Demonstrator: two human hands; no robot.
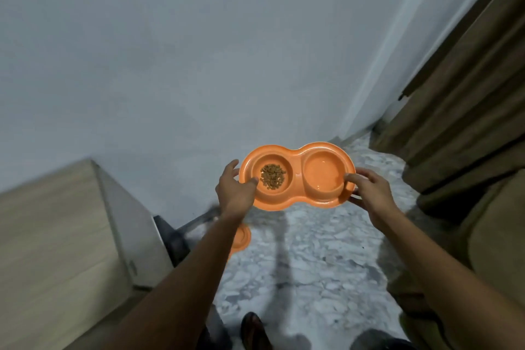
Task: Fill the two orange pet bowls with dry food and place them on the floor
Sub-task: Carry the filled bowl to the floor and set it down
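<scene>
Ok, your left hand and right hand grip opposite ends of the orange double bowl, kibble in left well

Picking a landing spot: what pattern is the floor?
Grey-and-white marbled floor, clearest in the head view.

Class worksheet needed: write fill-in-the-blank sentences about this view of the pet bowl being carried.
1. The left hand and right hand grip the double bowl, whose colour is ____.
2. The dry food lies in the bowl's ____ well.
3. A second pet bowl, partly hidden by the left forearm, lies on the ____.
Missing words: orange; left; floor.
</scene>
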